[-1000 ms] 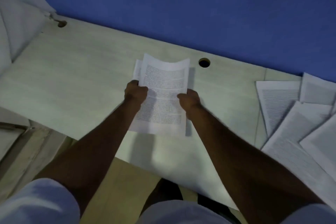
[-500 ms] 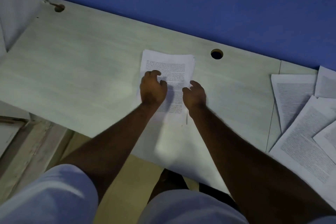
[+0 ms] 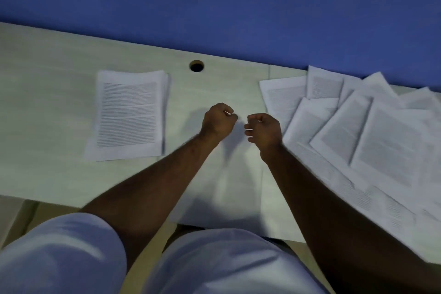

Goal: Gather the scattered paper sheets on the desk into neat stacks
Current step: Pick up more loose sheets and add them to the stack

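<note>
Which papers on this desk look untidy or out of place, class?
The loose sheets at the right of the desk lie fanned and overlapping at different angles. The stack at the left is squared up, though slightly turned. Both hands hover between them, holding nothing.

Dim, bluish cast overall — no glare. Brightest patch on the desk (image 3: 59, 93) sits at its near edge, between the forearms. Soft shadows fall on the desk left of the left hand (image 3: 218, 122) and below it. Motion blur smears both forearms and the scattered sheets (image 3: 381, 141) right of the hands; print on the stack (image 3: 130, 114) — left of the hands — unreadable. Desk's far edge bows from wide-angle distortion.
</note>
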